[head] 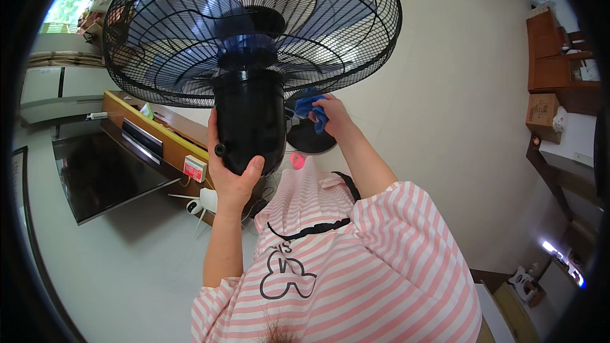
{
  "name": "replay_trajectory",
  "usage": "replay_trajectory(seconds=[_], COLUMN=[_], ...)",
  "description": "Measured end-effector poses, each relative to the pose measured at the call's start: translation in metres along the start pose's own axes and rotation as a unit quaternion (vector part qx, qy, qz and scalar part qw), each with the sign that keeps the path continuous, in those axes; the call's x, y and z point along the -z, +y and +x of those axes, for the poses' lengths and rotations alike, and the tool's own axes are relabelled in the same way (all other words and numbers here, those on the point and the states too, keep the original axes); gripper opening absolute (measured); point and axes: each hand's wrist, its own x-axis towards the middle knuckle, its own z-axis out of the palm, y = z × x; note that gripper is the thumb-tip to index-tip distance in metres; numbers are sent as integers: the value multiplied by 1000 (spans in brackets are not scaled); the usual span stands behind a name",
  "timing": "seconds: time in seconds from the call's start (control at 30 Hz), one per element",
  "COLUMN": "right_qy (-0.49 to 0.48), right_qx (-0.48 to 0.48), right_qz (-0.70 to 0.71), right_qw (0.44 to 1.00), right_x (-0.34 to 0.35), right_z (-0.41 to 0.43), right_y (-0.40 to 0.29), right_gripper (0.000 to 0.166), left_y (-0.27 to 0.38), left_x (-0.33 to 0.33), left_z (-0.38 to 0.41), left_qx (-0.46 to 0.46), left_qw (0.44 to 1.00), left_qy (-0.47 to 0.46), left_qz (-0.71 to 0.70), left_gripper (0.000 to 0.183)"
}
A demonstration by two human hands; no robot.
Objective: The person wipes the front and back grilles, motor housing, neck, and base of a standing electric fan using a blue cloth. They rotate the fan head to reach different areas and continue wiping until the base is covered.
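Observation:
A black pedestal fan fills the upper part of the head view, its motor housing (pixel 250 119) towards me. Blue translucent blades (pixel 190 14) show through the black wire guard (pixel 343 81). My left hand (pixel 233 176) grips the rear and left side of the housing, thumb on the underside. To the right of the housing, my right hand (pixel 336 114) holds a crumpled blue cloth (pixel 312 107) just under the guard's lower edge. Whether the cloth touches the fan cannot be told. Below it, the round black base (pixel 312 137) stands on the floor.
A wooden TV cabinet (pixel 167 128) runs along the left, with a flat television (pixel 114 166), a red and white desk calendar (pixel 195 168) and a white router (pixel 208 200). Loose cables (pixel 269 190) lie by its foot. Pale tiled floor (pixel 452 105) extends right, towards a cardboard box (pixel 542 116) and wooden furniture (pixel 548 66).

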Motion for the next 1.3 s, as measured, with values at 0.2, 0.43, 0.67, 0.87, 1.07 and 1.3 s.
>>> replay_trajectory(seconds=[0.2,0.43,0.67,0.87,1.07,1.3], right_qy=[0,59,-53,-227,-346,-346], right_qx=[62,204,316,224,-34,84], right_qz=[-20,-130,-166,-159,-203,-549], right_qw=[998,969,933,934,915,756], right_x=[13,-2,-45,-95,-171,-180], right_z=[-43,-107,-200,-253,-287,-234], right_y=[-45,-102,-124,-110,-50,61], right_gripper=[40,54,57,55,73,28], left_y=[-2,-6,-18,-8,13,-64], left_x=[2,2,4,10,54,120], left_z=[-1,-5,-14,-19,-60,-138], left_qx=[1,4,-30,-73,7,281], left_qw=[1000,998,998,995,898,716], left_qy=[6,17,39,58,16,166], left_qz=[-30,-58,46,25,-440,-618], left_gripper=[101,99,99,84,81,47])
